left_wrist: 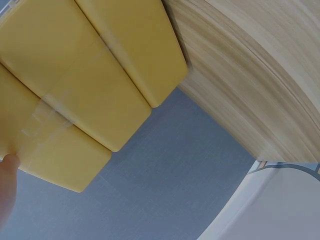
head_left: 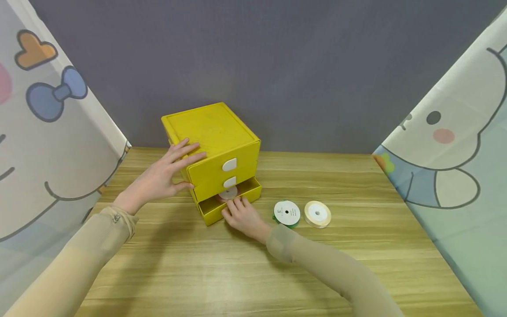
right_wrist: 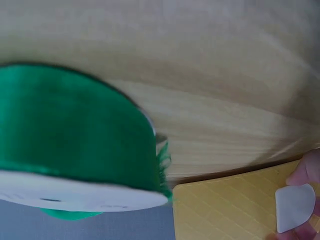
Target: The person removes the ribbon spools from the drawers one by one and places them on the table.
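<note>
Handle [right_wrist: 295, 209] of the bottom drawer [head_left: 214, 215] pinched in your right hand [head_left: 245, 218]

Your right thumb lies on one side of the handle and your other fingers on the opposite side, so this grip is narrow. The drawer stands partly open from the yellow cabinet [head_left: 211, 127], and the handle is on its front wall, directly inside your grip. Just behind your fingertips, within the drawer, lies a ribbon spool with a pale round face [head_left: 228, 193]; your hand does not hold it.

Your left hand [head_left: 162, 174] is wide, with straight, spread fingers resting on the cabinet's top near its left edge, and the thumb lower.

The cabinet is box-shaped and looks like plastic. The drawer front carries a pattern of diagonal lines, and the handle is white, flat and rounded on one side. To the right of your hand, on the wood-grained table [head_left: 178, 281], lie a green ribbon spool [head_left: 287, 213], shiny like satin with frayed threads, and a cream ribbon spool [head_left: 317, 214] near it.
</note>
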The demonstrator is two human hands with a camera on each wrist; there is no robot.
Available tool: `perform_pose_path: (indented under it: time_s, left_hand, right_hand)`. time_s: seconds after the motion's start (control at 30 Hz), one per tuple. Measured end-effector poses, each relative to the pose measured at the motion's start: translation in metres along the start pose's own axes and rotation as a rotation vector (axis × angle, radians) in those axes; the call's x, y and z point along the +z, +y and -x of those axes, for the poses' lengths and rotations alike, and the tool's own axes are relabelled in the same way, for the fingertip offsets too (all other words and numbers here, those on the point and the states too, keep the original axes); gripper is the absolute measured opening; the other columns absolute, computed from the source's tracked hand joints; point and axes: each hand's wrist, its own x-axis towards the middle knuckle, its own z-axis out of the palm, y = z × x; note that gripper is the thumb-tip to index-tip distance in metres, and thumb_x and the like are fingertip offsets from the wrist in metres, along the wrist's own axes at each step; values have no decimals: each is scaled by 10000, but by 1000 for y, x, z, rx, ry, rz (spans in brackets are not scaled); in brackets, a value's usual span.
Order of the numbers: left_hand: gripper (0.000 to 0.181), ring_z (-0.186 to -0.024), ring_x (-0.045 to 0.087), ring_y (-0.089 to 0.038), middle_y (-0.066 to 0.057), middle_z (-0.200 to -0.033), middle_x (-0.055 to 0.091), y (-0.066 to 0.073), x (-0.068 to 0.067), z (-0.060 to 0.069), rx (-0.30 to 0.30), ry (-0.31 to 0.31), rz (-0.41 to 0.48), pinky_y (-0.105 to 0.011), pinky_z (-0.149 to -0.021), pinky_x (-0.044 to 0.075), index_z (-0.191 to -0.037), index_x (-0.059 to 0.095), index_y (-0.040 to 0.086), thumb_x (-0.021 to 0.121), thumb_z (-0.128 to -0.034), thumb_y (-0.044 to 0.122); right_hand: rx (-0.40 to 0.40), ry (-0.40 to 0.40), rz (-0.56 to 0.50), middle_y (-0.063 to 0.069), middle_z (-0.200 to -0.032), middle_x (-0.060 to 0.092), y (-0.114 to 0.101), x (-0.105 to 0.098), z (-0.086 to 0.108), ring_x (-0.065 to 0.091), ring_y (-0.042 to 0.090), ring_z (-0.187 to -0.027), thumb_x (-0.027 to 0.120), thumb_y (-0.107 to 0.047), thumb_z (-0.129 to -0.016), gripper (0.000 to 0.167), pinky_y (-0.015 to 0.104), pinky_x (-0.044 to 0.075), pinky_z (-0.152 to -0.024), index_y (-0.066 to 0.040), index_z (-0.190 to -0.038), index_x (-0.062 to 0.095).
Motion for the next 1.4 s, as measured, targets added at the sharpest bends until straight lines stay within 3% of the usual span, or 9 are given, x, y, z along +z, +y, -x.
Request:
perform_pose_path:
  time_s: [0.2,0.9,1.4]
  left_hand:
    - [939,-1475,200,-363,-135,-1546,338,1,0,0,-1,5,2,-595,-1200,169,-1458,417,217,868,-649,62]
    - [943,-1480,187,-357,-126,-1548,332,-1,0,1,4,5,4,-614,-1188,178,-1465,405,230,866,-657,75]
    - [945,-1483,185,-348,-127,-1550,330,-1,0,1,4,2,1,-596,-1198,172,-1463,409,226,867,-652,68]
  right_hand:
    - [-10,-28,-19,43,-944,606,-2,-6,5,629,186,-841,300,-25,-1000,328,283,579,-761,-172,-906,578]
    - [-46,30,-44,76,-869,614,-1,-24,23,637,213,-781,251,-18,-997,364,303,591,-720,-132,-849,563]
    - [-52,8,-52,63,-848,604,-4,-33,33,628,202,-779,279,-1,-983,337,318,586,-759,-131,-848,560]
